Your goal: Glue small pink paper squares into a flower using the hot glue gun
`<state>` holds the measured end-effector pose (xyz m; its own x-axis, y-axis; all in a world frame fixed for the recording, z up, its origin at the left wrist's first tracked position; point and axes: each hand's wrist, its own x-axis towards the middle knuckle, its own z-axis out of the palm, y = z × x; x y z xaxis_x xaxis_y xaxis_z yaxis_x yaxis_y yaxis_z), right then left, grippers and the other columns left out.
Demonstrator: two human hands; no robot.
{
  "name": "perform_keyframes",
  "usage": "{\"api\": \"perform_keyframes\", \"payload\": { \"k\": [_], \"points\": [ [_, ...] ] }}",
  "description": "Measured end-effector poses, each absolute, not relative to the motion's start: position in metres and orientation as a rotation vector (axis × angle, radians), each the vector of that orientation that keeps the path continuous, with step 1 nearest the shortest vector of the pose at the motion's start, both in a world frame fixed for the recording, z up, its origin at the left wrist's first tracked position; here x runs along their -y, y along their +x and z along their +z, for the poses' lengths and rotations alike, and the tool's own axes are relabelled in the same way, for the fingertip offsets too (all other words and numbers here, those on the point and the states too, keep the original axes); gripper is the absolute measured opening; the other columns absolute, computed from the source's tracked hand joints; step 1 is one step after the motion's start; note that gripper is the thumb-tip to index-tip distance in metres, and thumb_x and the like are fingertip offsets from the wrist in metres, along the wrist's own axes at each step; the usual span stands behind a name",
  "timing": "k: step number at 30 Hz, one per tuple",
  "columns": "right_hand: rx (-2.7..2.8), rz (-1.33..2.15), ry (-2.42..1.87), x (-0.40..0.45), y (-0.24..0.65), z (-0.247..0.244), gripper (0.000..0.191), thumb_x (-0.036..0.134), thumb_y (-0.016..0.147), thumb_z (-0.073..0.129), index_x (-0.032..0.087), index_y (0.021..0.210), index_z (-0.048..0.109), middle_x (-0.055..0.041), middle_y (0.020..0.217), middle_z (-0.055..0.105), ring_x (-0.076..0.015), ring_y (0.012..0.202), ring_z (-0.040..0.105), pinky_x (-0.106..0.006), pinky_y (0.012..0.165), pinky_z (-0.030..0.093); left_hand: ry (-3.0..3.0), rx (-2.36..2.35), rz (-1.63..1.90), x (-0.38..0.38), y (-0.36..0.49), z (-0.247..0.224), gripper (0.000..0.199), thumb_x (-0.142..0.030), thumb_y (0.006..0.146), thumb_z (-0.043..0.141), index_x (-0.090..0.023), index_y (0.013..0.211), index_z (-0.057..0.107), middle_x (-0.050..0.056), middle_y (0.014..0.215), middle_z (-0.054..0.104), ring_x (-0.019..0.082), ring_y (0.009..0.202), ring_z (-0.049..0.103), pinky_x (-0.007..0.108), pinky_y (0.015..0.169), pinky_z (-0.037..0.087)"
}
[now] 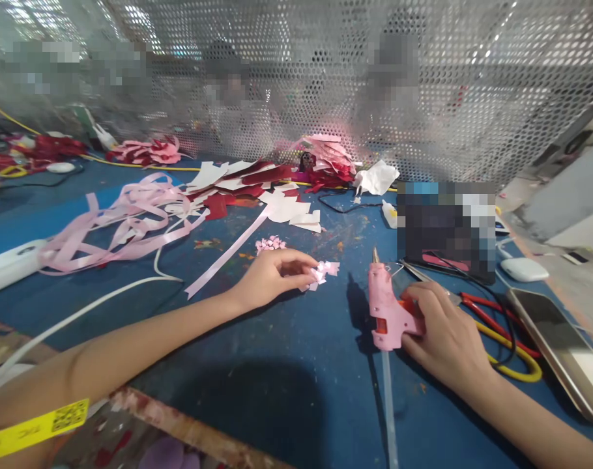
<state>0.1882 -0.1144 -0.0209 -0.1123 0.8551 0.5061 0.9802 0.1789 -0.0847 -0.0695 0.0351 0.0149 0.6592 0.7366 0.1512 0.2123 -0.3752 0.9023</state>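
Note:
Between its thumb and fingers, my left hand (272, 277) pinches a small pale pink ribbon piece (322, 273), folded like a little bow or flower. Just behind that hand lies a small heap of pink bits (271, 243). My right hand (446, 332) is wrapped round the handle of a pink hot glue gun (383, 303), its metal nozzle pointing away from me. A clear glue stick (388, 404) sticks out of the gun's rear. Some space separates the nozzle from the ribbon piece.
Loose pink ribbon (125, 228) curls at the left. Paper scraps (289, 208) and red-pink petals (328, 159) lie at the back before a perforated metal screen (287, 85). Scissors with red handles (496, 319), a yellow loop (526, 368) and a phone (560, 345) are at the right.

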Motion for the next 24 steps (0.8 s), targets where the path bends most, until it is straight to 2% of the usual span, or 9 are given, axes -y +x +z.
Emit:
{"api": "perform_keyframes", "payload": {
  "k": [5, 10, 14, 20, 24],
  "points": [
    [1.997, -0.375, -1.531, 0.118, 0.194, -0.015, 0.025, 0.027, 0.077, 0.05, 0.017, 0.101, 0.049, -0.0106, 0.095, 0.062, -0.0211, 0.078, 0.063, -0.03, 0.06, 0.05, 1.657, -0.673, 0.593, -0.029, -0.031, 0.015, 0.01, -0.02, 0.067, 0.077, -0.015, 0.072, 0.07, 0.0, 0.071, 0.069, 0.008, 0.063, 0.062, 0.018, 0.063, 0.05],
    [1.951, -0.385, -1.451, 0.123, 0.196, -0.013, 0.018, 0.022, 0.084, 0.048, 0.016, 0.101, 0.051, -0.0118, 0.096, 0.064, -0.0195, 0.084, 0.064, -0.028, 0.068, 0.051, 1.472, -0.63, 0.504, -0.027, -0.009, 0.007, 0.015, -0.022, 0.064, 0.079, -0.014, 0.073, 0.069, 0.0, 0.068, 0.069, 0.008, 0.061, 0.061, 0.018, 0.061, 0.049],
    [1.96, -0.373, -1.46, 0.123, 0.199, -0.016, 0.018, 0.021, 0.086, 0.046, 0.017, 0.102, 0.053, -0.0111, 0.094, 0.064, -0.0197, 0.083, 0.065, -0.029, 0.067, 0.051, 1.473, -0.538, 0.41, -0.026, -0.013, 0.001, 0.014, -0.022, 0.063, 0.08, -0.013, 0.068, 0.07, 0.002, 0.07, 0.07, 0.011, 0.065, 0.064, 0.021, 0.065, 0.052],
    [1.942, -0.273, -1.525, 0.122, 0.202, -0.02, 0.021, 0.023, 0.087, 0.047, 0.02, 0.107, 0.055, -0.0088, 0.095, 0.065, -0.0215, 0.082, 0.065, -0.031, 0.066, 0.052, 1.384, -0.587, 0.434, -0.031, -0.015, 0.0, 0.01, -0.02, 0.063, 0.079, -0.015, 0.067, 0.071, 0.002, 0.069, 0.071, 0.012, 0.066, 0.066, 0.023, 0.07, 0.054],
    [1.854, -0.263, -1.599, 0.125, 0.199, -0.019, 0.025, 0.016, 0.086, 0.048, 0.021, 0.109, 0.056, -0.0073, 0.096, 0.063, -0.022, 0.082, 0.064, -0.035, 0.071, 0.052, 1.42, -0.596, 0.44, -0.033, -0.013, -0.001, 0.005, -0.018, 0.068, 0.075, -0.016, 0.072, 0.073, 0.002, 0.077, 0.071, 0.012, 0.073, 0.067, 0.023, 0.073, 0.054]
  ]
}}
